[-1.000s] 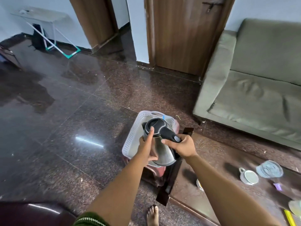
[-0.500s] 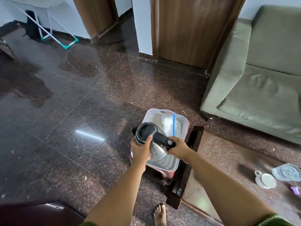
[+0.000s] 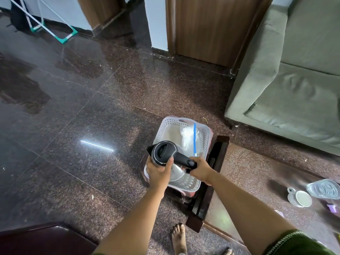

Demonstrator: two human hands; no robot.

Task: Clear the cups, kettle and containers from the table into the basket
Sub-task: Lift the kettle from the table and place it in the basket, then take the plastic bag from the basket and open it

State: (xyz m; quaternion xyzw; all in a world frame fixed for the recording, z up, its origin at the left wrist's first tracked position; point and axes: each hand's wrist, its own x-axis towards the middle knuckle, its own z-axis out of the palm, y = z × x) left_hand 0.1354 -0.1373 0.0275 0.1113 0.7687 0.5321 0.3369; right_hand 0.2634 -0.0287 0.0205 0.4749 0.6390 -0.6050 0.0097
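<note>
Kettle (image 3: 165, 156) is held over the near end of the white basket (image 3: 203, 144), tilted. Its black handle is clasped by the right hand (image 3: 199, 170), its steel body by the left hand (image 3: 159, 171). A clear bag (image 3: 189, 138) lies inside the basket. A cup (image 3: 300, 198) and a clear container (image 3: 323, 188) are left on the table (image 3: 248, 181).

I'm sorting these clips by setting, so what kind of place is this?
Most likely a home living room: a grey-green sofa by a low table, wooden doors and a polished stone floor.
</note>
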